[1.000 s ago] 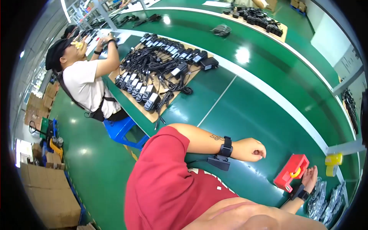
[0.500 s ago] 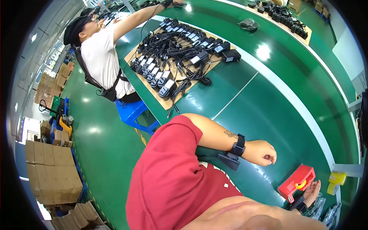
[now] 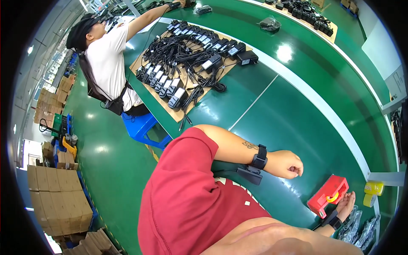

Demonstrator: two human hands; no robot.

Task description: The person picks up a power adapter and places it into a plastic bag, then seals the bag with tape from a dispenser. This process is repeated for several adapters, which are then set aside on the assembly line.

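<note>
The left hand (image 3: 289, 165) is curled into a loose fist, holding nothing, just above the green table (image 3: 297, 114). The right hand (image 3: 345, 205) lies palm up, fingers half open, touching the red box (image 3: 327, 195) — yellow piece inside — near the table's edge.

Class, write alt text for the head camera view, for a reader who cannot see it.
A person in a red shirt rests a closed left hand on a green workbench, while the right hand touches a red bin. Beyond, a co-worker reaches over black power adapters on cardboard.
</note>
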